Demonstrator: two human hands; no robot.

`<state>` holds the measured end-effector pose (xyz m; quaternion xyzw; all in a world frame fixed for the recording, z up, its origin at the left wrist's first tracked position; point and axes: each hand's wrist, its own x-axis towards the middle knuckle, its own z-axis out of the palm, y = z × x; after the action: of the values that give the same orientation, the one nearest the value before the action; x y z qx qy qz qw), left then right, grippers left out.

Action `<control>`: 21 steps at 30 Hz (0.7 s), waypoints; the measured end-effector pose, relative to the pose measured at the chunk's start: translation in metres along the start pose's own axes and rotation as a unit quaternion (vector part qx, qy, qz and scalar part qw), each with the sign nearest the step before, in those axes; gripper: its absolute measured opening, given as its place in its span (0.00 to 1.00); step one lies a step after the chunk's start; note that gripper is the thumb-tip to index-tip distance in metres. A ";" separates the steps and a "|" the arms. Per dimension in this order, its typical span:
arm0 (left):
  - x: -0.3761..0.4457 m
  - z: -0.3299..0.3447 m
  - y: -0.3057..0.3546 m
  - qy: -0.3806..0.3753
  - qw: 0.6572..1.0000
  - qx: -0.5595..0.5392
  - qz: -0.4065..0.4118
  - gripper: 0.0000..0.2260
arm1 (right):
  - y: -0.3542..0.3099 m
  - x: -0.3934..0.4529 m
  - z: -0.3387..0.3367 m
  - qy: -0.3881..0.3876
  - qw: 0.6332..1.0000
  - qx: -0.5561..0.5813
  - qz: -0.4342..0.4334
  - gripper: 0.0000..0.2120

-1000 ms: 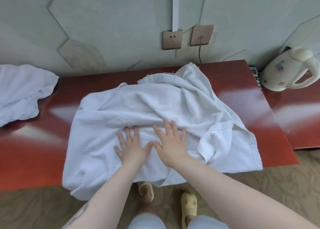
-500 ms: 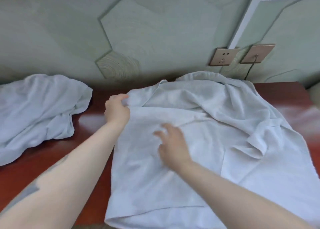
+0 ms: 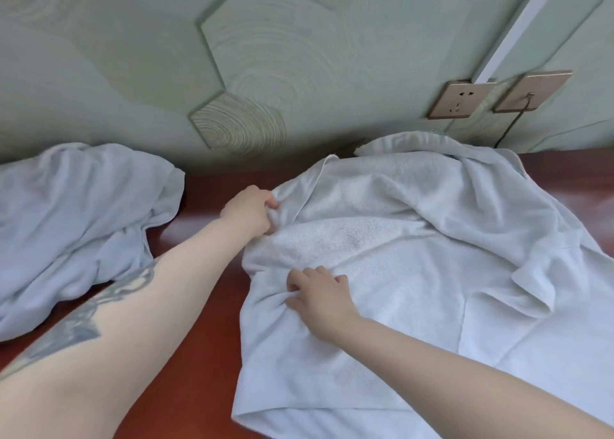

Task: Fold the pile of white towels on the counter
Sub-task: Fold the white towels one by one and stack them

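Observation:
A large white towel (image 3: 415, 256) lies rumpled over the red-brown counter (image 3: 199, 292), its near edge hanging off the front. My left hand (image 3: 249, 211) grips a bunched fold at the towel's far left edge. My right hand (image 3: 319, 297) lies lower on the towel's left side, its fingertips curled into the cloth and gathering a small fold. A second crumpled white towel (image 3: 73, 219) sits on the counter's left end, apart from both hands.
A green panelled wall (image 3: 265, 56) rises right behind the counter. Two bronze wall plates sit at the upper right, a socket (image 3: 460, 99) and a plate (image 3: 531, 90) with a dark cable dropping behind the towel.
Both hands left the towel's middle, where they lay flat. The left reached the far left edge and grips it; the right slid left and now curls into the cloth. The view swung left.

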<state>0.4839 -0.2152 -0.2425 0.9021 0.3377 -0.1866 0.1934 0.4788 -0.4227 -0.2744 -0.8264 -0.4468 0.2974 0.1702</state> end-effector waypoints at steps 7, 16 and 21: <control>0.012 -0.034 -0.008 0.165 0.983 -0.050 0.062 0.07 | 0.002 -0.019 -0.010 -0.027 0.994 0.107 -0.022 0.07; 0.056 -0.116 -0.007 0.282 0.822 -0.486 -0.096 0.08 | -0.015 -0.027 -0.025 -0.175 0.964 0.122 -0.159 0.10; 0.056 -0.083 0.004 0.238 0.850 -0.461 -0.092 0.05 | -0.030 -0.019 -0.013 -0.152 0.954 0.223 -0.126 0.12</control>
<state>0.5430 -0.1488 -0.1964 0.6908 0.5018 0.1938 0.4831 0.4606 -0.4225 -0.2415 -0.6491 -0.4903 0.4880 0.3165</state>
